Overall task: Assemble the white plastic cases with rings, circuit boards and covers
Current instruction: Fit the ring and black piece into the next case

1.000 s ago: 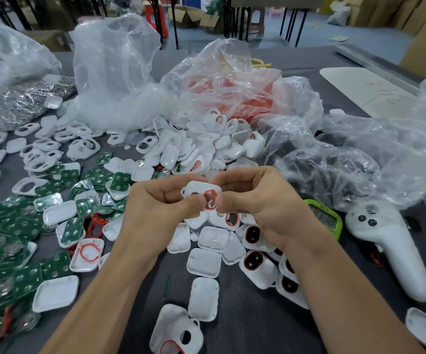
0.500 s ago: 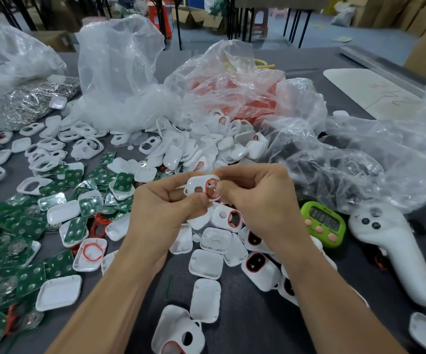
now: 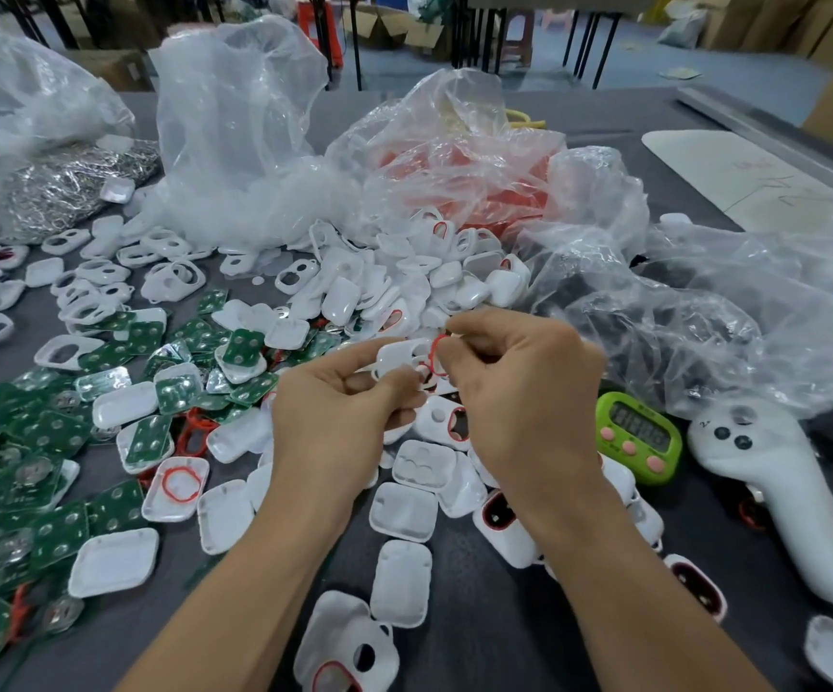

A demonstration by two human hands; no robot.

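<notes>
While the left hand (image 3: 334, 417) grips a white case (image 3: 397, 354) above the dark table (image 3: 479, 631), the right hand (image 3: 519, 392) pinches a red ring (image 3: 435, 359) at the case's opening. Behind the hands, a clear bag (image 3: 454, 142) holds red contents that cannot be identified. A second bag (image 3: 29, 117) at far left holds silvery metal parts (image 3: 69, 187). On the left, a shallow white cover (image 3: 174, 511) contains one red ring, and another cover (image 3: 122, 442) contains a green circuit board (image 3: 148, 442). At right, a green timer (image 3: 636, 437) sits near a white controller (image 3: 774, 491).
</notes>
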